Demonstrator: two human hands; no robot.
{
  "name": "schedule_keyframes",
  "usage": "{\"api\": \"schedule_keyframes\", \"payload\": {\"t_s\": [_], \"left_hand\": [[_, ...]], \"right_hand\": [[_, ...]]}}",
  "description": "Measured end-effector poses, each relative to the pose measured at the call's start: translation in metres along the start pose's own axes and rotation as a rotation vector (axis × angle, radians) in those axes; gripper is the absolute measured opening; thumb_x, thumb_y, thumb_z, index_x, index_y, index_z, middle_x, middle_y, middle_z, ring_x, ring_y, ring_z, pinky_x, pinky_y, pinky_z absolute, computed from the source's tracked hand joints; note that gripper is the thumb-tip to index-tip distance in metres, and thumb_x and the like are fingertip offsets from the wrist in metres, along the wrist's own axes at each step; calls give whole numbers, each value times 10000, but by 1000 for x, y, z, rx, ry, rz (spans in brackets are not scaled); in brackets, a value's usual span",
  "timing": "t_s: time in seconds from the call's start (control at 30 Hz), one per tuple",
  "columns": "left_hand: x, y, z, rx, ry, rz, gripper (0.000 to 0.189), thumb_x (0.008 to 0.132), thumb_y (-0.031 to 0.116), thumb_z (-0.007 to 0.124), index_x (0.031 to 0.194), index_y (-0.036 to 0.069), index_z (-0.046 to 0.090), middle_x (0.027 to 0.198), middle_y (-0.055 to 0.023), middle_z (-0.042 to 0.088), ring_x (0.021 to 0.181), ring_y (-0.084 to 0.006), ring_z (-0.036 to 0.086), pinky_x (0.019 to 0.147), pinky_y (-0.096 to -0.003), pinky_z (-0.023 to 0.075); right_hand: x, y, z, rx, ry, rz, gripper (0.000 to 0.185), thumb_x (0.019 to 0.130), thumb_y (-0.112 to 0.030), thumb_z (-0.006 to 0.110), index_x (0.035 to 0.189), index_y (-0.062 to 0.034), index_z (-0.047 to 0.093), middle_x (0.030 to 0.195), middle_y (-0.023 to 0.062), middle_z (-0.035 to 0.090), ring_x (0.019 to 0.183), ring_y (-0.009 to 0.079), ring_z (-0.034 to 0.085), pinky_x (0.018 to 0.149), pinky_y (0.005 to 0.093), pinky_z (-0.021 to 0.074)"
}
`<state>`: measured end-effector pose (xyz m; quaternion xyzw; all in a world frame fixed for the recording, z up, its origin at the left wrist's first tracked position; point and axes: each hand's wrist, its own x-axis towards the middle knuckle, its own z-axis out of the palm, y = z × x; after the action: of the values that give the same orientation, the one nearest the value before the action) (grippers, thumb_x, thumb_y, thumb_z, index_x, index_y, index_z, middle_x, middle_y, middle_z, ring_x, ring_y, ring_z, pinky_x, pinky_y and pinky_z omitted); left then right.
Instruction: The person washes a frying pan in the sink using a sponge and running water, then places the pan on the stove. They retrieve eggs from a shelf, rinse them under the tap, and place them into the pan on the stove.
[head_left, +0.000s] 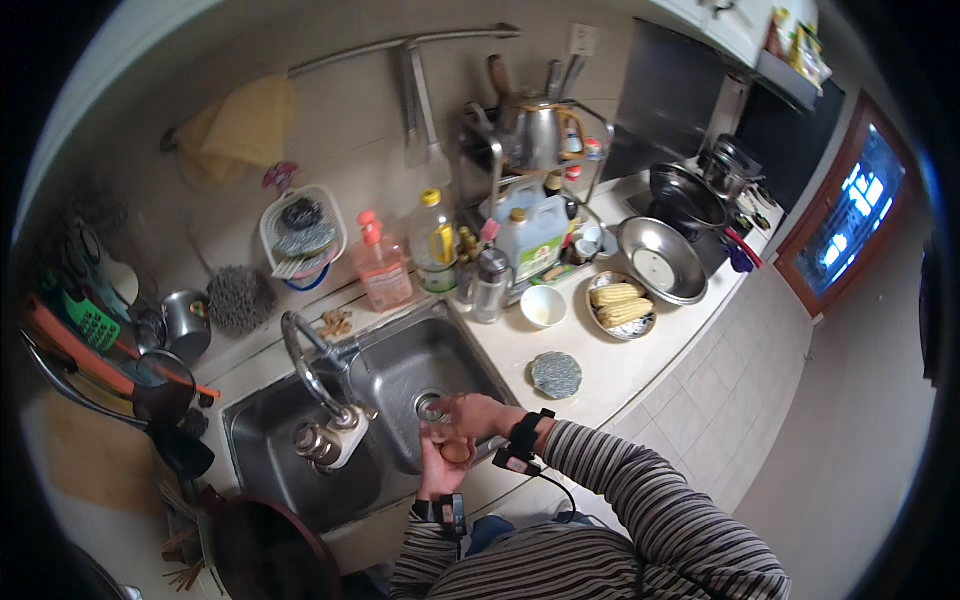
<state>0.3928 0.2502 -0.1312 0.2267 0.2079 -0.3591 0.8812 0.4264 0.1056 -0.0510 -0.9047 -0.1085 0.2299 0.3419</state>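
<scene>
Over the front edge of the right basin of a double stainless steel sink (401, 375), my left hand (442, 471) cups a round brown object (455, 451), which looks like an egg. Just above it is my right hand (480, 415), its fingers blurred and stretched towards the left fingertips. Whether anything sits between those right fingers cannot be made out. Behind them lies the basin's drain (429, 405). A curved metal faucet (307, 360) with a filter head (319, 444) reaches over the left basin.
On the counter to the right are a patterned round pad (556, 375), a white bowl (543, 307), peeled corn (624, 304) in a bowl and a steel basin (660, 259). A pink pump bottle (381, 266) and an oil bottle (433, 244) stand behind the sink. Pans and utensils crowd the left.
</scene>
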Motion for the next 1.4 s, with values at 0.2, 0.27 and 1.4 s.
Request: {"api": "schedule_keyframes", "payload": {"t_s": [0.2, 0.27, 1.4], "left_hand": [[9, -71, 48, 296, -25, -55, 525, 827, 640, 486, 1091, 189, 537, 985, 12, 596, 842, -166, 580, 663, -313, 483], [16, -103, 67, 396, -43, -61, 513, 831, 639, 483, 1089, 199, 539, 1000, 20, 594, 861, -159, 574, 662, -311, 471], [219, -335, 285, -183, -108, -15, 197, 850, 120, 528, 1044, 120, 568, 1156, -139, 529, 880, -215, 583, 719, -320, 508]], "right_hand": [[-76, 49, -20, -116, 63, -62, 451, 820, -404, 538, 1135, -83, 546, 982, 192, 637, 916, 364, 609, 804, 428, 468], [-114, 72, -29, -80, 150, -4, 437, 802, -400, 558, 1122, -101, 556, 961, 163, 649, 902, 347, 616, 786, 425, 471], [-476, 483, -422, -34, 954, 321, 480, 751, -253, 699, 1199, -178, 543, 993, 114, 657, 931, 288, 630, 822, 362, 482]]}}
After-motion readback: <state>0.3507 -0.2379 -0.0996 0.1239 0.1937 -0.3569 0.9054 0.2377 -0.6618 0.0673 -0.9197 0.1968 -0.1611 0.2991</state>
